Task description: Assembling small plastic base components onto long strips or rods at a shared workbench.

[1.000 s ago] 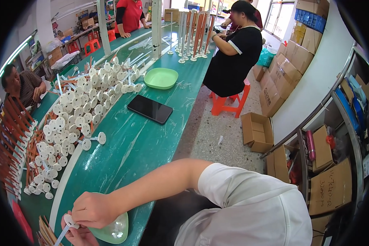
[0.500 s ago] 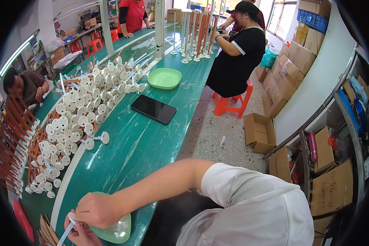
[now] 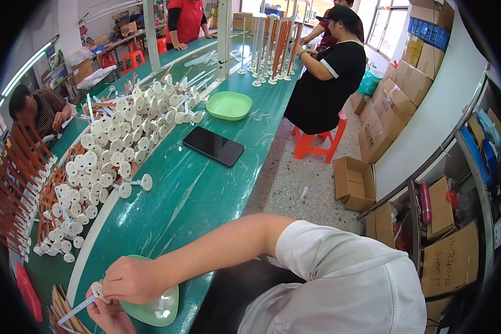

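White disc-and-strip piece [image 3: 97,291] sits at the lower left of the frame, left hand [image 3: 109,318] and right hand [image 3: 129,280] both pinching it in their fingers, green dish [image 3: 176,305] beside them on the counter [image 3: 170,203].

Disc pile [image 3: 114,132] left of phone [image 3: 213,146]

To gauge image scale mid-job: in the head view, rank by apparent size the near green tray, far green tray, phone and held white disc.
1. Near green tray, partly hidden
2. Phone and far green tray: too alike to rank
3. White disc
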`<action>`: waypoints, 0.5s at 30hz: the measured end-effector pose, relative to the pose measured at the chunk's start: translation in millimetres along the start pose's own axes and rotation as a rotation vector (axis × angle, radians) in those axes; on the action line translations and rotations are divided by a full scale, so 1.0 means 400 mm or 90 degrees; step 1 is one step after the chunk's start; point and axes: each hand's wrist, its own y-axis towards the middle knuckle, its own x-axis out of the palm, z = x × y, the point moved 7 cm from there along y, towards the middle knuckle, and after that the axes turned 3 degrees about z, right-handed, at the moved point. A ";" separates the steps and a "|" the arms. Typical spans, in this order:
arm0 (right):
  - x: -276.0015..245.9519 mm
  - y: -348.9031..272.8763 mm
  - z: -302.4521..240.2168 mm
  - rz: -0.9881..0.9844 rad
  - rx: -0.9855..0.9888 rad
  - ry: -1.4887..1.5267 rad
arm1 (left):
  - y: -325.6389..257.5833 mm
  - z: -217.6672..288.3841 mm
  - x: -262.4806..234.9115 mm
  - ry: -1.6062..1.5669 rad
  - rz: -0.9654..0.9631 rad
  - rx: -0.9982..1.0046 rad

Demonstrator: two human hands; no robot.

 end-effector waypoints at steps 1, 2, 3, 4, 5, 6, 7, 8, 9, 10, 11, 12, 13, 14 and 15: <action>0.001 0.002 0.000 -0.007 0.005 0.014 | 0.000 0.005 0.006 -0.002 -0.028 0.016; 0.000 0.005 -0.002 -0.006 0.004 0.013 | -0.001 0.010 0.011 -0.005 -0.057 0.031; -0.002 0.008 -0.005 -0.004 0.003 0.034 | -0.003 0.011 0.006 -0.005 -0.058 0.032; -0.005 0.009 -0.006 -0.001 0.003 0.055 | -0.005 0.012 0.000 -0.016 -0.051 0.031; -0.006 0.009 -0.006 -0.002 0.003 0.054 | -0.007 0.014 -0.005 -0.028 -0.045 0.030; -0.004 0.007 -0.002 -0.003 0.013 0.073 | -0.009 0.018 -0.007 -0.029 -0.046 0.031; -0.002 0.007 0.003 -0.004 0.023 0.092 | -0.010 0.025 -0.008 0.008 -0.048 0.031; -0.003 0.006 0.006 -0.004 0.022 0.090 | -0.009 0.030 -0.008 0.045 -0.050 0.031; -0.002 0.004 0.007 -0.016 0.012 0.098 | -0.007 0.032 -0.005 0.044 -0.052 0.031; 0.000 0.004 0.004 -0.028 0.002 0.108 | -0.009 0.033 -0.002 0.055 -0.053 0.028; 0.000 0.004 0.004 -0.028 0.003 0.107 | -0.010 0.034 -0.001 0.065 -0.055 0.025; 0.001 0.003 0.003 -0.028 0.007 0.117 | -0.009 0.037 0.000 0.065 -0.055 0.024; 0.002 0.006 0.001 -0.027 0.010 0.127 | -0.010 0.038 0.006 0.061 -0.079 0.010; 0.001 0.008 0.000 -0.027 0.010 0.127 | -0.010 0.036 0.012 0.056 -0.103 -0.004; 0.003 0.010 0.006 -0.040 0.035 0.146 | -0.007 0.034 0.003 0.057 -0.103 -0.003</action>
